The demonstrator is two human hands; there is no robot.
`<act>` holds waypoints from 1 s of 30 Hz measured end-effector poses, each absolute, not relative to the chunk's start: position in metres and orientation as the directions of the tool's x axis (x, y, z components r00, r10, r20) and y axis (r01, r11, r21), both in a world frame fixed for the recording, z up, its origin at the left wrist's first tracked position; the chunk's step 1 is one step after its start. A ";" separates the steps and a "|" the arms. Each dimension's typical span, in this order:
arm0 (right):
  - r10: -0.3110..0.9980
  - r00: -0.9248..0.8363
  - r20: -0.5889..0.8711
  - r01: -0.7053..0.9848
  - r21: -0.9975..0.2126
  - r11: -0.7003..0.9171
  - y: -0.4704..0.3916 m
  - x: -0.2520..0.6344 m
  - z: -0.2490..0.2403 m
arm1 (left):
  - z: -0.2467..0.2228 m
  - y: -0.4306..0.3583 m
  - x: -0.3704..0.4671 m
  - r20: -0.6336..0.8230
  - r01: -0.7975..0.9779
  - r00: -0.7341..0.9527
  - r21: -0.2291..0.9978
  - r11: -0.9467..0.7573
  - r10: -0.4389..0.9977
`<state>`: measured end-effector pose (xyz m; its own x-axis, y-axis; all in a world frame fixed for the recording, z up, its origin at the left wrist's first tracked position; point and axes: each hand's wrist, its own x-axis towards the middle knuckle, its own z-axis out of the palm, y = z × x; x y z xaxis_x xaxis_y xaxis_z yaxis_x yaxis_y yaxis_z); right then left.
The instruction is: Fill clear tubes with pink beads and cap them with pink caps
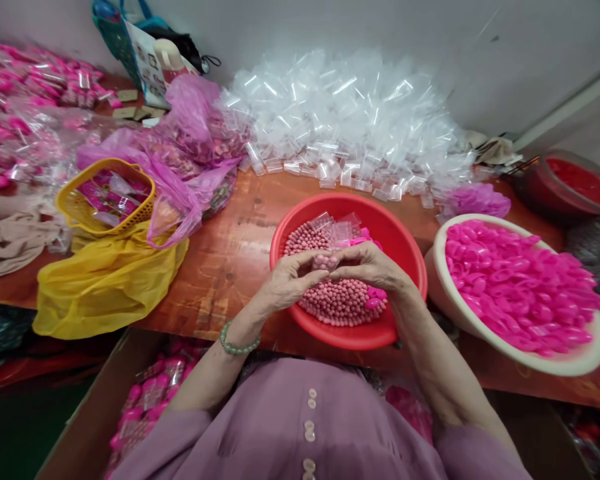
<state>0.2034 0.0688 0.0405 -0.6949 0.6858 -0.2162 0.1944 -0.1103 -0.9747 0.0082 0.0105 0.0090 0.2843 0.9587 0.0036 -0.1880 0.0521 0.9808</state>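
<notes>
Over a red basin [347,339], my left hand [293,277] and my right hand [373,267] meet at the fingertips. Between them is a small bunch of pink beads [324,262], apparently in clear plastic; my fingers hide part of it. Both hands are closed on it in a pinch. Below, the basin holds a mass of strung-looking pink beads [343,303]. Several clear plastic cases [341,232] lie at its far side. Bright pink plastic pieces [376,297] rest in the basin beside my right hand.
A large heap of clear plastic cases [350,120] covers the table's back. At right stands a white tub [525,363] full of bright pink plastic pieces. To the left are a yellow basket [140,212], a yellow bag [110,287], a purple bag [190,107] and packed pink items [35,80].
</notes>
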 end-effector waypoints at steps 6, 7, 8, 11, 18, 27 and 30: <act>0.758 -0.628 -0.176 0.253 -0.967 -0.015 0.072 0.204 0.044 | 0.011 0.014 0.012 0.025 -0.241 0.170 0.970 0.017 0.985; 0.770 -0.616 -0.166 0.246 -0.969 -0.012 0.072 0.205 0.045 | 0.012 0.015 0.012 0.023 -0.245 0.158 0.969 0.017 0.987; 0.781 -0.604 -0.158 0.238 -0.971 -0.012 0.072 0.205 0.047 | 0.013 0.015 0.012 0.023 -0.247 0.155 0.969 0.017 0.988; 0.804 -0.575 -0.149 0.226 -0.974 -0.019 0.071 0.207 0.051 | 0.016 0.015 0.011 0.038 -0.237 0.177 0.971 0.005 0.984; 0.852 -0.520 -0.068 0.195 -0.980 0.041 0.072 0.213 0.048 | 0.014 0.018 0.014 -0.013 -0.209 0.221 0.976 0.060 0.975; 0.738 -0.660 0.143 0.169 -0.928 0.331 0.069 0.203 0.049 | 0.009 0.021 0.013 0.031 -0.204 0.316 0.978 0.037 0.948; 0.699 -0.698 0.152 0.179 -0.909 0.377 0.070 0.199 0.049 | 0.007 0.022 0.013 0.048 -0.162 0.350 0.987 0.009 0.936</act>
<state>0.1993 0.0696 0.0492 -0.6984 0.6993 0.1522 0.1790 0.3766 -0.9089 0.0133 0.0217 0.0071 0.3498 0.9356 0.0484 -0.1619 0.0095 0.9868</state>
